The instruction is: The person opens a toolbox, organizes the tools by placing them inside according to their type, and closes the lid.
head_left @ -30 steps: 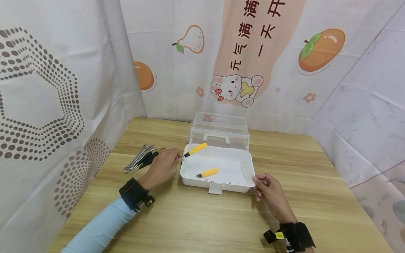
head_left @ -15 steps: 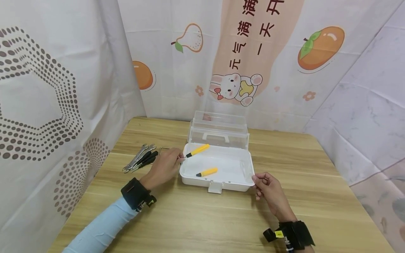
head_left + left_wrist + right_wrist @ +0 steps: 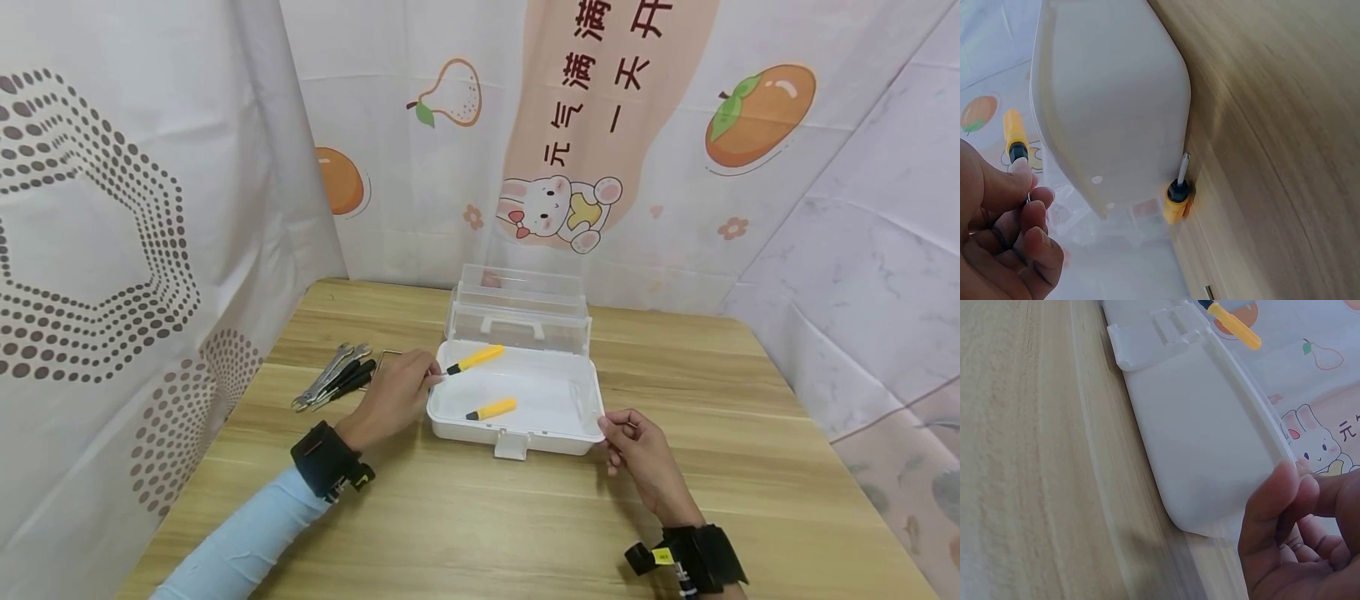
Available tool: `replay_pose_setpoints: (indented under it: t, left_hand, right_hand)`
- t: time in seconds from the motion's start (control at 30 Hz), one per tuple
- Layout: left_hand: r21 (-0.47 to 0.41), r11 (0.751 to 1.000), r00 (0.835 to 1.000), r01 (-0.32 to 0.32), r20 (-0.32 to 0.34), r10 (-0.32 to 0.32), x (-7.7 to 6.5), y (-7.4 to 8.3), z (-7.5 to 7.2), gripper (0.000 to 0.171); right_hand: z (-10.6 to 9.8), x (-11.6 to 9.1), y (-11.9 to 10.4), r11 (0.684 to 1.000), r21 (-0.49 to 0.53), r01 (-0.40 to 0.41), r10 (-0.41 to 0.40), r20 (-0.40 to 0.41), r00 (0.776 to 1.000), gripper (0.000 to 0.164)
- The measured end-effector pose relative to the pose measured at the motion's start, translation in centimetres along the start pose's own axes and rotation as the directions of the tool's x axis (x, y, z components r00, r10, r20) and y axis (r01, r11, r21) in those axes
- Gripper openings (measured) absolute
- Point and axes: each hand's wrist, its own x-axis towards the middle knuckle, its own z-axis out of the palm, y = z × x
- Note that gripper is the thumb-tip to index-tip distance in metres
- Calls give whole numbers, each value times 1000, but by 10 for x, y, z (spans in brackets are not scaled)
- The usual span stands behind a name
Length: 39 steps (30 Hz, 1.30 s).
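My left hand (image 3: pixel 397 392) pinches a screwdriver (image 3: pixel 477 358) by its thin metal shaft. Its yellow handle and black collar point up over the left rim of the white toolbox (image 3: pixel 513 450). Inside the box lies another yellow-handled screwdriver (image 3: pixel 495 408) near the front wall. At the box's right front corner, my right hand (image 3: pixel 648 467) pinches the rim between thumb and fingers, seen close up in the right wrist view. On the wood beside the box's left wall, the left wrist view reveals a further yellow screwdriver (image 3: pixel 1177 199), which my left hand hides from the head view.
Left of the box lie metal wrenches (image 3: pixel 322 379) and black-handled tools (image 3: pixel 348 379) in a group. A thin bent metal rod (image 3: pixel 386 354) is partly behind my left hand. The box's clear lid (image 3: pixel 517 308) stands raised at the back, before a printed curtain (image 3: pixel 420 225).
My left hand has shifted slightly right, carrying the screwdriver a bit further in over the box. My right hand stays at the rim and the box has not moved.
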Motion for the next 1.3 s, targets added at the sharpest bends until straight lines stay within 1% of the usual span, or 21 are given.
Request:
replay_pose_setpoints:
  t: [0.43, 0.67, 0.77, 1.13, 1.3]
  left_hand:
    - [0, 1000, 1000, -23, 13, 23, 2, 4, 2, 5]
    - [37, 997, 998, -69, 2, 69, 1, 2, 5, 6]
    - [46, 996, 997, -79, -2, 79, 1, 3, 5, 7]
    - [30, 996, 997, -80, 11, 80, 0, 6, 8, 7]
    - [25, 994, 994, -106, -2, 106, 0, 8, 8, 6]
  right_hand:
    - [-2, 1, 1, 1000, -11, 3, -3, 6, 1000, 33]
    - [0, 1, 2, 1000, -4, -5, 5, 0, 1000, 34]
    - [0, 1, 1, 1000, -8, -3, 3, -4, 1000, 33]
    - [-1, -1, 1, 1000, -4, 7, -7, 4, 1000, 35]
    - [-1, -1, 0, 1000, -1, 4, -4, 6, 1000, 34]
